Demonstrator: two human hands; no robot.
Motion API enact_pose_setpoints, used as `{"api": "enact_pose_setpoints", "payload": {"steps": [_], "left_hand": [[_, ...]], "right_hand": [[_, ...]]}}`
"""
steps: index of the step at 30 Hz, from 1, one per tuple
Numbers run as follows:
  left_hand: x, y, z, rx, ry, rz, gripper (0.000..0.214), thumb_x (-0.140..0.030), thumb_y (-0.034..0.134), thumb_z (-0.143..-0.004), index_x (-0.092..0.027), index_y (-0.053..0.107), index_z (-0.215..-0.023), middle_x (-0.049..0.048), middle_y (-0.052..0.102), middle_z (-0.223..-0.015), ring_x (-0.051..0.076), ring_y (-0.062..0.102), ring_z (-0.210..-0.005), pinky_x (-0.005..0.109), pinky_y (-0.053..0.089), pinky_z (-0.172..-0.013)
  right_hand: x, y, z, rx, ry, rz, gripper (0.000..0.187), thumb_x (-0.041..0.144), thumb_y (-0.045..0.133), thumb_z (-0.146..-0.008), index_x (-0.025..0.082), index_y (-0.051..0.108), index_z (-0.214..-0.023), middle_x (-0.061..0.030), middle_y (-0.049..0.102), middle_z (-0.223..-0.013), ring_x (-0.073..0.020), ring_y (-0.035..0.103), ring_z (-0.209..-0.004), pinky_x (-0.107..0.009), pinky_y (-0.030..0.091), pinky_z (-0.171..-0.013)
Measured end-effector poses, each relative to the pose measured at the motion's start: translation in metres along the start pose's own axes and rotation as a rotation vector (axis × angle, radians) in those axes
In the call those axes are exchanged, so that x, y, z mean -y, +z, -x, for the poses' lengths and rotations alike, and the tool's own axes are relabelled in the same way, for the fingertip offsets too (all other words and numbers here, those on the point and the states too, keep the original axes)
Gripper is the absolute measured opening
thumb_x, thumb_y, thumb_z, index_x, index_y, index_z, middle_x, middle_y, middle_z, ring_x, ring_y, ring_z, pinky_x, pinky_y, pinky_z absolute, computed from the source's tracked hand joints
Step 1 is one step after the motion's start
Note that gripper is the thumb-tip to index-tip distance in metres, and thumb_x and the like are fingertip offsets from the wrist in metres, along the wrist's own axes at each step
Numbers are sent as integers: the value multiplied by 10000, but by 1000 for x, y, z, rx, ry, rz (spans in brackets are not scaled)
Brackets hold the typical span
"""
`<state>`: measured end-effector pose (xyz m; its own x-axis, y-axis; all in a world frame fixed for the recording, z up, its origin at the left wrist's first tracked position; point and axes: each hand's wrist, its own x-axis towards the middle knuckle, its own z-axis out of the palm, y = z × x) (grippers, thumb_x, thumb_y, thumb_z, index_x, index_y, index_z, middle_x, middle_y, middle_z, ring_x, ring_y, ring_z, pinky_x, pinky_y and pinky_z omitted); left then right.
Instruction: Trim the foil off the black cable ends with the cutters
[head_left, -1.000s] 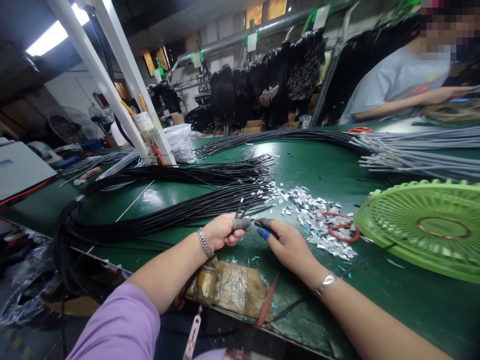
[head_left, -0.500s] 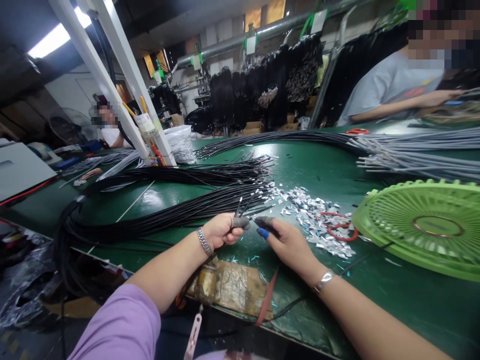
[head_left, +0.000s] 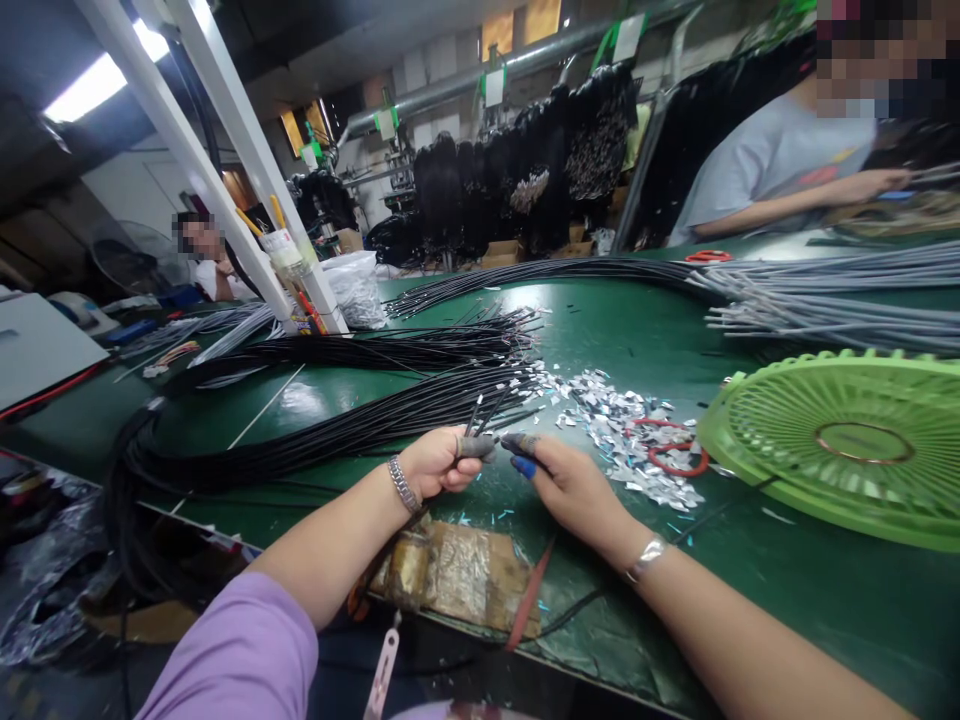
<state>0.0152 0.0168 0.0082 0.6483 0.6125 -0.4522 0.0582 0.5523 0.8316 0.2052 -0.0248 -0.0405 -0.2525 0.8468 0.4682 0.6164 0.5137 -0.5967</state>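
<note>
My left hand [head_left: 439, 462] is closed around a few black cables [head_left: 480, 410] whose ends stick up past its taped fingertips. My right hand [head_left: 566, 485] is closed on a small tool with blue handles [head_left: 525, 465], its tip meeting the cable ends by the left fingers. Both hands hover just above the green table [head_left: 645, 340], near its front edge. A long bundle of black cables [head_left: 315, 430] runs from the left hand back and left across the table.
A pile of silver foil scraps [head_left: 630, 430] with red scissors [head_left: 675, 455] lies right of my hands. A green fan grille [head_left: 840, 440] sits at the right. Grey cables [head_left: 825, 300] cross the far right. A taped block [head_left: 457, 570] sits at the front edge. Other people work behind.
My hands have held their place on the cable ends, with only small finger movement. The view has shifted slightly, and a person at the back left has come into view.
</note>
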Motion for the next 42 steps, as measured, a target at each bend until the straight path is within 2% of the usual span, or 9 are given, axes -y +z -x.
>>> {"api": "enact_pose_setpoints", "payload": {"steps": [5, 13, 23, 28, 36, 39, 42], "left_hand": [[0, 0, -1, -13, 7, -6, 204, -254, 607, -765, -172, 429, -709, -87, 366, -409, 26, 222, -276, 140, 110, -313], [0, 6, 1, -142, 49, -10, 152, -215, 581, -784, -140, 482, -696, -55, 428, -436, 21, 265, -281, 141, 134, -301], [2, 8, 0, -157, 64, -53, 180, -243, 637, -742, -138, 495, -709, -55, 450, -444, 20, 284, -279, 139, 137, -293], [3, 10, 0, -173, 86, -107, 246, -314, 663, -742, -145, 486, -715, -62, 451, -446, 20, 285, -281, 146, 126, -298], [4, 12, 1, -213, 106, -196, 340, -387, 722, -675, -156, 481, -731, -70, 475, -452, 24, 329, -293, 146, 138, -305], [3, 14, 2, -264, 126, -246, 324, -388, 702, -695, -157, 476, -716, -63, 499, -471, 28, 363, -298, 143, 154, -307], [3, 17, 2, -373, 212, -349, 312, -370, 689, -723, -155, 465, -688, -57, 514, -478, 29, 386, -304, 142, 198, -319]], "right_hand": [[2, 1, 0, 15, 33, -23, 221, 254, 433, -893, 217, 651, -897, -39, 641, -723, -188, 562, -642, -304, 437, -616], [3, 3, -1, -33, 78, 35, 188, 313, 470, -863, 194, 614, -870, -60, 639, -752, -202, 575, -661, -320, 449, -618], [5, 2, -1, -40, 50, 19, 150, 283, 459, -862, 208, 589, -845, -43, 627, -721, -186, 566, -628, -308, 450, -595], [6, 3, -1, -50, 40, 32, 151, 276, 462, -862, 208, 588, -814, -36, 616, -683, -180, 555, -598, -292, 429, -556], [7, 1, -2, -5, 72, 12, 200, 209, 437, -850, 210, 607, -743, -35, 644, -671, -179, 576, -603, -289, 429, -580], [7, -1, -2, 1, 90, 7, 208, 239, 433, -863, 210, 624, -784, -40, 656, -692, -187, 587, -618, -296, 431, -584], [7, 0, -2, -17, 88, 58, 189, 268, 444, -861, 208, 620, -827, -47, 652, -715, -193, 580, -626, -302, 426, -581]]}}
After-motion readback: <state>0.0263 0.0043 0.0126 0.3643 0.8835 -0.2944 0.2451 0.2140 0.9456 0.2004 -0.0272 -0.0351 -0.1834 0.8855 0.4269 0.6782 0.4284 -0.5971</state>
